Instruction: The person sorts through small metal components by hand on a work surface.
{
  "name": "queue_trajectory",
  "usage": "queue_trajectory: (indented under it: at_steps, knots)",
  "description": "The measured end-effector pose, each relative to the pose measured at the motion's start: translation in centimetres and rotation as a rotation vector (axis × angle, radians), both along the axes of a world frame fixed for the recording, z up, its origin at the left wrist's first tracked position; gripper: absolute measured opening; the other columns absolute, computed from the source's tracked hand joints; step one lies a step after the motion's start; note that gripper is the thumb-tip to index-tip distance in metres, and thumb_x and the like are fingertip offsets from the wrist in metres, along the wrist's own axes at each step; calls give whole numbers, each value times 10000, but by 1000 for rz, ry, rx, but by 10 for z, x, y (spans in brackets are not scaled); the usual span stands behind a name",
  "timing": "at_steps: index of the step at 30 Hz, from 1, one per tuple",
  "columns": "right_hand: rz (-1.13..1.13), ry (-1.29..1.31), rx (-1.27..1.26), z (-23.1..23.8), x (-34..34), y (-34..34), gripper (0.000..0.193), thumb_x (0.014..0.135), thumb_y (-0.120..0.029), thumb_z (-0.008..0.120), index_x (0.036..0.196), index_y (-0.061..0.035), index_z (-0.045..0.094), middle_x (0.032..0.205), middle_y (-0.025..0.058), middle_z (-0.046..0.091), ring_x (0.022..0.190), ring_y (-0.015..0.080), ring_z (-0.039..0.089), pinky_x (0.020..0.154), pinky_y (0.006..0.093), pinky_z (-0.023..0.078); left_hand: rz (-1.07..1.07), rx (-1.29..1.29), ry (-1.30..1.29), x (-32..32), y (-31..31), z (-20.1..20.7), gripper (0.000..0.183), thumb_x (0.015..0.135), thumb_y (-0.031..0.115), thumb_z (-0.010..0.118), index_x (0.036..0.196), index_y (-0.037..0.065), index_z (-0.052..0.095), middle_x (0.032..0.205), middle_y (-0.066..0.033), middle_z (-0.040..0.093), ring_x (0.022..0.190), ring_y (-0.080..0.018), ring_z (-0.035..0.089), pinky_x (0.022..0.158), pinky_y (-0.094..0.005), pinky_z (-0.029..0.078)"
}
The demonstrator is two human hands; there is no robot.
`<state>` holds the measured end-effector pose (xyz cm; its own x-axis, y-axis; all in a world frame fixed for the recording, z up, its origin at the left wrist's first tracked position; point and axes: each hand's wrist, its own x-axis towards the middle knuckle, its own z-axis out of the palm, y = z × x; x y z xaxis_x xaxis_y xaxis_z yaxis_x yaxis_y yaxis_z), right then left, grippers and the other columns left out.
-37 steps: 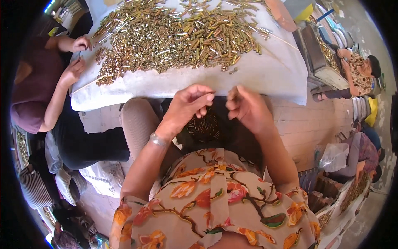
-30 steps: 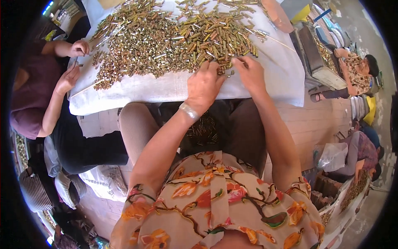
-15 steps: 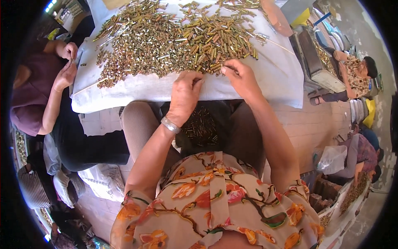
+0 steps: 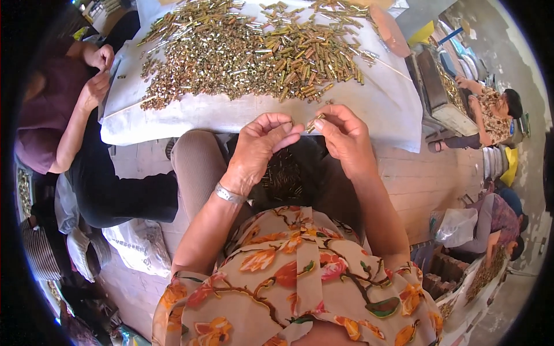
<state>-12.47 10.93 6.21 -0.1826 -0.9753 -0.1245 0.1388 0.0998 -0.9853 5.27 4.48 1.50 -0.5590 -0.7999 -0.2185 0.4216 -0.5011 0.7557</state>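
Observation:
My right hand (image 4: 348,145) pinches a short brass-coloured metal sleeve (image 4: 314,123) between thumb and fingertips, just past the table's near edge. Close beside it, my left hand (image 4: 261,149) is closed, thumb against the fingers. What it holds, if anything, is too small to make out. Beyond both hands, a big heap of loose metal parts covers the white-covered table (image 4: 190,118). Small nut-like rings (image 4: 202,75) fill its left part, while longer yellowish sleeves (image 4: 311,63) lie to the right.
A dark container (image 4: 283,176) with many metal pieces sits between my knees. On the left a person (image 4: 52,121) works with both hands raised at the table. More people sit at the right, beside a parts-filled tray (image 4: 450,92). A white sack (image 4: 138,245) stands on the floor.
Both hands have drawn back from the heap's near edge and come closer together. The right hand now shows a metal sleeve in its fingertips. The view has shifted slightly.

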Motion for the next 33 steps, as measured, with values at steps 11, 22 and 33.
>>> queue_trajectory:
  at_steps: [11,22,33]
  knots:
    - [-111,198,-236,-5,31,19,168,892,-34,620,1041,-10,547,939,49,659,831,57,581,723,194,467,104,16,111,7,37,19,166,905,51,604,1067,14,593,992,-67,657,936,-184,659,819,-297,555]
    - [-159,249,-287,-1,27,23,195,886,-35,631,1069,1,575,928,44,666,825,58,582,739,202,469,-97,-120,-51,14,36,14,251,942,81,558,1176,-3,594,1028,-65,648,916,-130,633,808,-258,534]
    - [-146,312,-302,-10,33,30,151,871,-51,659,1011,-8,621,892,3,658,741,23,527,668,182,439,-26,108,135,19,40,21,174,945,143,561,1078,32,564,1067,-98,638,1009,-216,642,877,-322,532]
